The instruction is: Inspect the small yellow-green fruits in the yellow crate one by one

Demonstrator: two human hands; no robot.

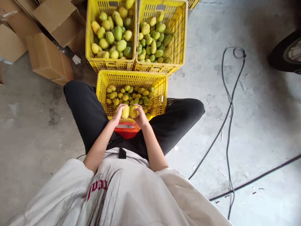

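My left hand (118, 114) is closed around a yellow lemon (125, 112). Close beside it, my right hand (140, 115) grips a second yellow lemon (134, 112). Both fruits are held side by side above the near edge of a low yellow plastic crate (132, 74) that stands between my legs. Inside that crate lie many smaller yellow and green lemons (125, 98); my hands hide a few of them.
Two more yellow crates, a left one (110, 64) and a right one (180, 47), stand beyond, holding green and yellow fruit. Cardboard boxes (48, 56) are piled at upper left. A dark cable (227, 113) loops over the concrete floor at right, near a wheel (285, 53).
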